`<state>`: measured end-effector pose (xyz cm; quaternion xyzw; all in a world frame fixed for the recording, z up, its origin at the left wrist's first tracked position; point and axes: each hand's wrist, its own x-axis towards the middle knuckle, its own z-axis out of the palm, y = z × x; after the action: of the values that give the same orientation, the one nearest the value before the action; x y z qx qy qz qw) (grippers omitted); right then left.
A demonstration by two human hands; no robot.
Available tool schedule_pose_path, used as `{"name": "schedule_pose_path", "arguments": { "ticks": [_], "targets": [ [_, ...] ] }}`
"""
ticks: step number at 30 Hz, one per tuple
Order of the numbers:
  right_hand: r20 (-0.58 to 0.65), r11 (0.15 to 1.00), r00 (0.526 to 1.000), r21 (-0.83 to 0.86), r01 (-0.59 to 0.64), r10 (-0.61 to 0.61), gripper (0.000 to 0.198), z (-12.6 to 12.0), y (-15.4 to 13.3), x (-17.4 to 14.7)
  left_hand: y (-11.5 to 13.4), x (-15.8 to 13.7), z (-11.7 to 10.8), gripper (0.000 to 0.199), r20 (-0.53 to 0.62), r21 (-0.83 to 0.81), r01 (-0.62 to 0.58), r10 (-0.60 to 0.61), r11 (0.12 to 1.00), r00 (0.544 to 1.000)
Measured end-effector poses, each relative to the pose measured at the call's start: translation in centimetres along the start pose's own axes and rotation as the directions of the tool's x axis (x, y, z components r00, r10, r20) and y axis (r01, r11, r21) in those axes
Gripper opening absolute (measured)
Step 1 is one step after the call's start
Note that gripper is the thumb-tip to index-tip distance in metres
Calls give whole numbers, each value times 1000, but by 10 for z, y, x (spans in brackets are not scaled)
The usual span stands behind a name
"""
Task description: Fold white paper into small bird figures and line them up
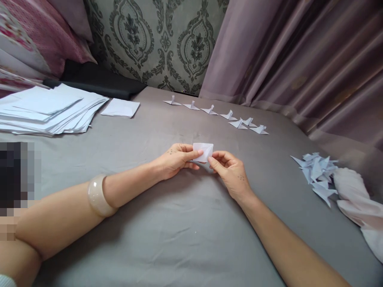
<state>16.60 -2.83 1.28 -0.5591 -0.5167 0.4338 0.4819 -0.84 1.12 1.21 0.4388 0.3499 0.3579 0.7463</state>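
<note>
Between my two hands is a small folded white paper (204, 150), roughly square with diagonal creases, raised a little above the grey sheet. My left hand (180, 157) grips it from the left, thumb pressed flat on its front and fingers behind. At its lower right corner, my right hand (229, 169) pinches the edge between thumb and fingers. Beyond the hands, several folded paper birds (229, 115) stand in a slanting row. The back side of the paper and some fingertips are hidden.
A large stack of white paper sheets (44, 107) lies at the left, with a smaller paper pile (121, 108) beside it. At the right is a heap of folded paper birds (317, 167) against a pale rolled cloth (353, 187). Purple curtains (284, 52) hang behind.
</note>
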Motion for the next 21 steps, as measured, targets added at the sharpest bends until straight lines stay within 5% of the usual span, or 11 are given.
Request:
{"name": "schedule_pose_path", "arguments": {
  "ticks": [7, 15, 21],
  "targets": [
    [-24, 994, 997, 71, 78, -76, 36, 2, 1, 1, -4, 2, -4, 26, -39, 63, -35, 37, 997, 999],
    [-113, 972, 965, -46, 231, -235, 25, 5, 0, -1, -5, 4, -2, 26, -150, 71, -54, 64, 996, 987],
    [-110, 973, 968, -61, 221, -227, 24, 5, 2, -3, -4, 1, 0, 27, -74, 42, -52, 55, 998, 996]
  ]
}}
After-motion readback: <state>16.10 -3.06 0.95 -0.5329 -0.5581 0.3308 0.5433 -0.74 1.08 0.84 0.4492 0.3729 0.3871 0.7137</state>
